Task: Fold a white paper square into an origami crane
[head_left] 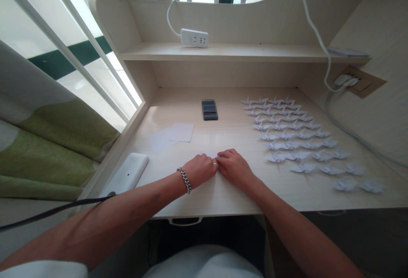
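Observation:
My left hand, with a chain bracelet on its wrist, is closed with its fingers curled over a small piece of white paper near the front middle of the desk. My right hand meets it there, fingertips pressed together on the same paper. Most of the paper is hidden under the fingers, so its folds cannot be made out. Beyond my left hand lie some flat white paper sheets, partly overlapping. To the right stand rows of folded white paper cranes.
A dark, blurred phone-like object lies farther back on the desk. At the left edge sits a white power strip with a black cord. The shelf holds a small white socket strip. White cables hang at the right wall socket.

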A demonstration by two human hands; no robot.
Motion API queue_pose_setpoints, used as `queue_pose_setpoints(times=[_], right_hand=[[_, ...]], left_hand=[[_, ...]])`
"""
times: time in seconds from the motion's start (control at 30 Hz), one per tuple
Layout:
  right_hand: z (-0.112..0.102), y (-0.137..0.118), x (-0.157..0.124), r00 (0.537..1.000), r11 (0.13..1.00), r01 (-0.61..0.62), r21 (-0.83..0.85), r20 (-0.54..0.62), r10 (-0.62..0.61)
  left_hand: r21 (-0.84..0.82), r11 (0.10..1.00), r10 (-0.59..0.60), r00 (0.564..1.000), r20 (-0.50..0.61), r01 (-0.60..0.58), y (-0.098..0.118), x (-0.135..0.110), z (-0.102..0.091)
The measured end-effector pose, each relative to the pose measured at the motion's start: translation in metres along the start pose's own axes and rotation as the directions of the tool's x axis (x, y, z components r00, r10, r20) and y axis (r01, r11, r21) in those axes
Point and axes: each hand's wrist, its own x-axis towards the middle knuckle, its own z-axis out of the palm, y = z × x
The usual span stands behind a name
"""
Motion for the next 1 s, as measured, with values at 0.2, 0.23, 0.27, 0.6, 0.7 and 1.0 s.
queue_pose_setpoints(times=[0.2, 0.23, 0.27, 0.6, 0.7, 1.0], right_hand=[[0.000, 0.000, 0.003, 0.997, 0.994, 0.072, -0.085, 0.001, -0.073], [0.000, 0.000, 0.003, 0.997, 0.992, 0.076, -0.097, -0.005, -0.077], [0.001, -0.001, 0.003, 0.997, 0.992, 0.075, -0.103, -0.011, -0.076], [0.001, -0.006, 0.004, 1.000, 0.992, 0.009, -0.126, -0.024, -0.012], [-0.008, -0.001, 0.012, 0.988, 0.989, -0.145, 0.016, -0.042, 0.146], [-0.044, 0.006, 0.046, 0.979, 0.852, -0.203, 0.483, 0.106, 0.173]], left_hand=[[0.018, 1.000, 0.004, 1.000, -0.001, -0.004, -0.001, -0.003, 0.000], [0.020, 1.000, -0.001, 1.000, -0.006, 0.001, -0.002, -0.004, 0.000], [0.022, 1.000, -0.003, 1.000, -0.012, 0.003, -0.002, -0.005, 0.001], [-0.157, 0.982, -0.132, 0.979, -0.158, 0.107, -0.024, -0.012, 0.003], [-0.429, 0.878, -0.320, 0.928, -0.193, 0.213, -0.033, -0.009, 0.000], [-0.812, 0.525, -0.533, 0.842, -0.079, 0.256, -0.047, 0.010, -0.007]])
